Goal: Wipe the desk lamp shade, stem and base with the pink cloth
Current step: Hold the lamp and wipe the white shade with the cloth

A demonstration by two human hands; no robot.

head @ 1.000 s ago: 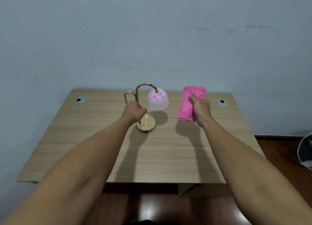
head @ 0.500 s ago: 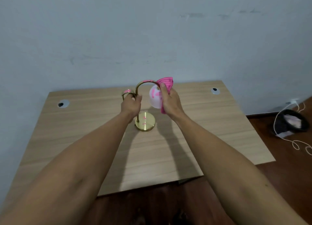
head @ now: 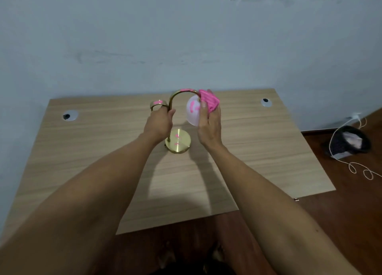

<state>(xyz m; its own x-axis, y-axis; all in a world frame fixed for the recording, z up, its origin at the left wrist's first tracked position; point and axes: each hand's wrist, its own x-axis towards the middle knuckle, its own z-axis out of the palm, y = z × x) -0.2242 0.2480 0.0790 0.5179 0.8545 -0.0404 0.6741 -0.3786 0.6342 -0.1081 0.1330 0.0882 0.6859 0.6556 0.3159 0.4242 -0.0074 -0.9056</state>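
Head view showed a small lamp near the middle of a pale wood-grain desk [head: 258, 150]: round polished brass base [head: 178, 140], thin brass stem [head: 173, 101] arching over to a frosted white bell-shaped shade [head: 192, 112], all three smeared with pink marks. The left hand [head: 158, 124] was curled around the stem below the arch, fingers closed on it, forearm stretched forward. The right hand [head: 209, 124] stood on edge, palm toward the shade, fingers clasping the ribbed pink cloth [head: 209, 101] bunched against the shade's right side and top.
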